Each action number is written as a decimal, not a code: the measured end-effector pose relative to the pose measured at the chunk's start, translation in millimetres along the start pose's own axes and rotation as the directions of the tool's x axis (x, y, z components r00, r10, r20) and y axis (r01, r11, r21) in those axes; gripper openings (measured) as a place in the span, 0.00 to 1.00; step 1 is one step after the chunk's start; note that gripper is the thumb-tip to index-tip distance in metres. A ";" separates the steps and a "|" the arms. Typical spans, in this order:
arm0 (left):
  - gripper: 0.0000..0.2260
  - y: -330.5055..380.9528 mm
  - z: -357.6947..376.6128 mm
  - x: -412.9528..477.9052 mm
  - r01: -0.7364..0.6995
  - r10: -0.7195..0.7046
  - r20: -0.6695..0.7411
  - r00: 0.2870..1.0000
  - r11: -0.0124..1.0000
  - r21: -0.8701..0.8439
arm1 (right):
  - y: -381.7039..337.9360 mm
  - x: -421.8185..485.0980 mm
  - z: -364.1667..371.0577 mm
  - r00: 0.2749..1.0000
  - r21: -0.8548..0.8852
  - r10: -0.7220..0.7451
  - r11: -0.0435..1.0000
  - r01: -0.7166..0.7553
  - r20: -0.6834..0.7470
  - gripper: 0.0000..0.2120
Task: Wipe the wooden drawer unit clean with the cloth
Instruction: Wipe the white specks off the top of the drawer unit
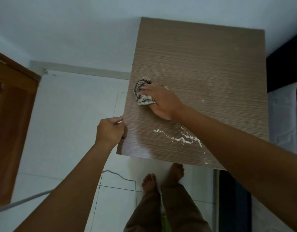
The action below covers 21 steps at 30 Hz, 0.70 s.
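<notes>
Count: one drawer unit (203, 72), one cloth (141, 92), two hands, two bare feet (162, 177), one cable (121, 175), one door (12, 124)

Drawer unit seen from above, only its brown wood-grain top in view, filling centre to upper right of frame. Cloth is checked, light with dark lines, bunched up, lying on the top near its left edge, centre of frame.

Right hand (162, 102) sits on the cloth, fingers bent down and digging into the bunch, part of the cloth sticking out left of the fingertips. Left hand (110, 129) grips the left edge of the top, lower than the cloth: thumb on the surface, fingers curled over the edge and out of sight below it.

Surface: one ragged trail of white residue (181, 138) on the lower part of the top, running toward its bottom right edge, partly under the right forearm. One small white speck (203, 100) right of the right hand. Rest of the top looks matte, faint sheen at lower left corner.

Room: white tiled floor (69, 131) left and bottom, cable lying on it at lower left. Pale wall (69, 30) across the top. Brown wooden door at far left. Dark bed (285, 84) with white mattress at the right edge. Feet stand just below the unit's front edge, brown trousers above them
</notes>
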State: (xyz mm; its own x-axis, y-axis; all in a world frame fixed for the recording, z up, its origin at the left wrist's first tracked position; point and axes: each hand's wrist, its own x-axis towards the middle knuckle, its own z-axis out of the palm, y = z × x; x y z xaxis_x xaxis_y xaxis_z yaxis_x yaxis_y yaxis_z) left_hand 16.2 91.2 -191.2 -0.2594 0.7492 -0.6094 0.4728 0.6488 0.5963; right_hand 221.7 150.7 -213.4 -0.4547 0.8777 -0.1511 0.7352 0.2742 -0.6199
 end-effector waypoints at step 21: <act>0.15 2.6 2.7 -2.4 -0.032 0.034 -0.022 0.999 0.997 0.068 | 17.8 -145.4 11.8 0.888 0.061 -0.395 0.918 0.392 0.236 0.11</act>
State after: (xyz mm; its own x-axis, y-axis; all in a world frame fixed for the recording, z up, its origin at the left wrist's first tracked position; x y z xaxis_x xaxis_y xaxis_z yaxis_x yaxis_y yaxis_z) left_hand 20.3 90.7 -189.5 -0.2615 0.7735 -0.5773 0.5372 0.6136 0.5787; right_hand 295.0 23.3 -211.5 -0.8126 0.5785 -0.0707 0.4658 0.5717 -0.6755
